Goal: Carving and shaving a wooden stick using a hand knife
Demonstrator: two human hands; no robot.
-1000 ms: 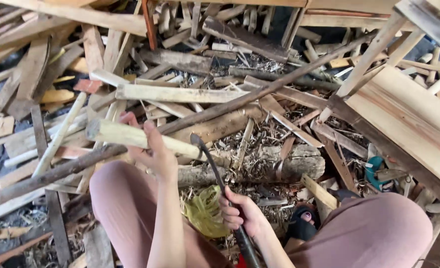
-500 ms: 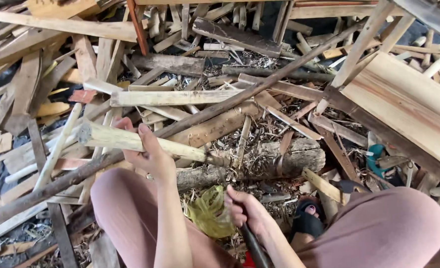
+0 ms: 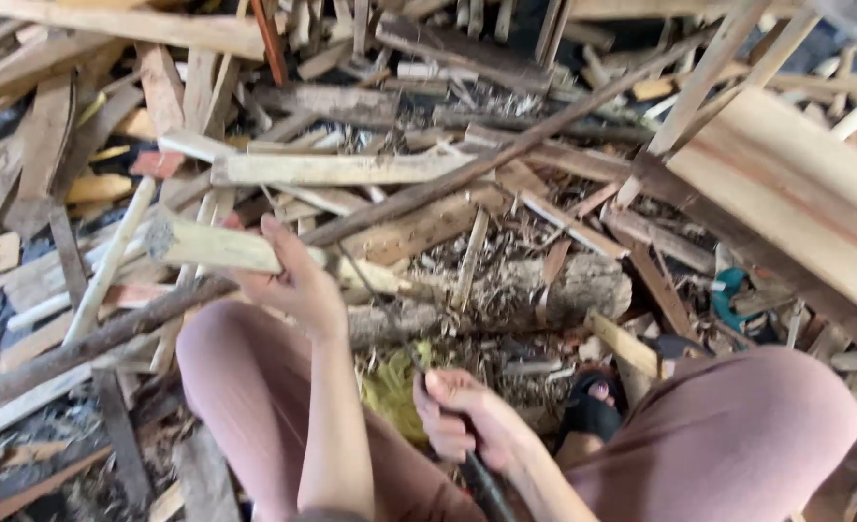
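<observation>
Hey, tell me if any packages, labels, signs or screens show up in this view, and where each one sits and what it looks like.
None in view: no package, label, sign or screen.
The left hand grips a pale wood stick over a log.
The right hand holds a dark-handled blade.
Split scrap wood lies all around.

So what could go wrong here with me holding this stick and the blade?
The left hand grips the pale stick close to where the blurred blade passes, so a glancing cut might reach fingers. The right hand holds the dark handle near the knees, and a slip could hit a leg.
</observation>
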